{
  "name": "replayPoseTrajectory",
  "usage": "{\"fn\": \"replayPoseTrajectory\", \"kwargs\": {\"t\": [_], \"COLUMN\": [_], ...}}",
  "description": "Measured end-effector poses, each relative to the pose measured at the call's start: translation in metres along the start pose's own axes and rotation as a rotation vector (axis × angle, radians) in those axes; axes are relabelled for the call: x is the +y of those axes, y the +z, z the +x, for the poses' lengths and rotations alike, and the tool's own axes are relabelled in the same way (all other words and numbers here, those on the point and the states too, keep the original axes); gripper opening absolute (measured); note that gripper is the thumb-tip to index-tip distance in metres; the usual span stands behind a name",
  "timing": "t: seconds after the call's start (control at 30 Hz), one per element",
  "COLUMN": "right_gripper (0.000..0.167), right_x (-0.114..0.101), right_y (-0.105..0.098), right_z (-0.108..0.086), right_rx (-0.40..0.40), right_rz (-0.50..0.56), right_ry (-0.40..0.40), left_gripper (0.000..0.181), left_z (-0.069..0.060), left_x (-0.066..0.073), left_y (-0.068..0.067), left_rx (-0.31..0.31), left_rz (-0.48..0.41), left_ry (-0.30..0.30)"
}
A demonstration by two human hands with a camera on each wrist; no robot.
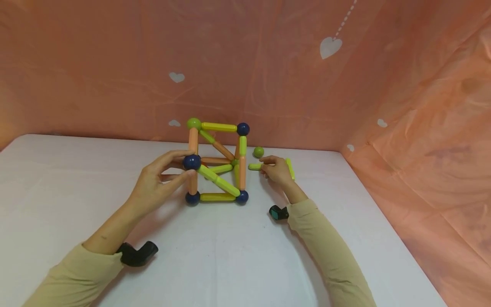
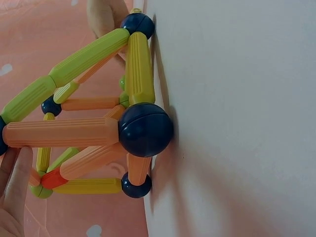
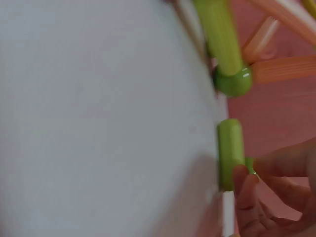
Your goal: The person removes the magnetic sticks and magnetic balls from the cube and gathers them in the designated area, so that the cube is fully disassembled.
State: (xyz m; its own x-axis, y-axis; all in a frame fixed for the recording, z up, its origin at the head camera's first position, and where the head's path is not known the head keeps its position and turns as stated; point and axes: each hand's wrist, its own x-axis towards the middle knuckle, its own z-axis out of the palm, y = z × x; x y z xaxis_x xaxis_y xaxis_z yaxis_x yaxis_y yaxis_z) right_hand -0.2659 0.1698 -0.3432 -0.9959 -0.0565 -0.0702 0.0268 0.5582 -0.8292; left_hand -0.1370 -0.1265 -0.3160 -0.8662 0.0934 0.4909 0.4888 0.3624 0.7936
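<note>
- Stick frame (image 1: 218, 197) stands on the tabletop (image 1: 230, 256), between the hands.
- Left hand (image 1: 161, 175), reaching forward, grips it at a blue ball (image 1: 192, 162), thumb below, fingers above.
- Right hand (image 1: 277, 170), fingers nearly closed, pinches a green stick (image 1: 255, 166).
- Open tabletop spreads nearer than both hands; its right edge lies well apart from the right hand.

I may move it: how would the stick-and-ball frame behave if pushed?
The frame might come apart at its joints, since many sticks seem simply butted against balls. The straight sticks look rigid, so bending seems unlikely.
</note>
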Motion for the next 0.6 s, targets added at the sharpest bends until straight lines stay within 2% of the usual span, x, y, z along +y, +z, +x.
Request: {"fn": "replayPoseTrajectory", "kwargs": {"t": [0.13, 0.23, 0.37, 0.6], "right_gripper": [0.031, 0.029, 0.025, 0.026], "right_x": [-0.007, -0.017, -0.035, -0.053], "right_y": [-0.003, -0.004, -0.001, 0.015], "right_z": [-0.009, -0.017, -0.028, -0.039], "right_rx": [0.066, 0.057, -0.018, -0.200], "right_rz": [0.081, 0.180, 0.261, 0.269], "right_ry": [-0.120, -0.255, -0.355, -0.446], "left_gripper": [0.038, 0.038, 0.039, 0.038], "left_z": [0.000, 0.001, 0.003, 0.000], "left_x": [0.000, 0.001, 0.001, -0.002], "left_y": [0.000, 0.000, -0.001, 0.000], "left_rx": [-0.002, -0.001, -0.002, -0.008], "left_rz": [-0.003, 0.000, 0.010, 0.007], "left_ry": [-0.003, -0.008, -0.011, -0.024]}}
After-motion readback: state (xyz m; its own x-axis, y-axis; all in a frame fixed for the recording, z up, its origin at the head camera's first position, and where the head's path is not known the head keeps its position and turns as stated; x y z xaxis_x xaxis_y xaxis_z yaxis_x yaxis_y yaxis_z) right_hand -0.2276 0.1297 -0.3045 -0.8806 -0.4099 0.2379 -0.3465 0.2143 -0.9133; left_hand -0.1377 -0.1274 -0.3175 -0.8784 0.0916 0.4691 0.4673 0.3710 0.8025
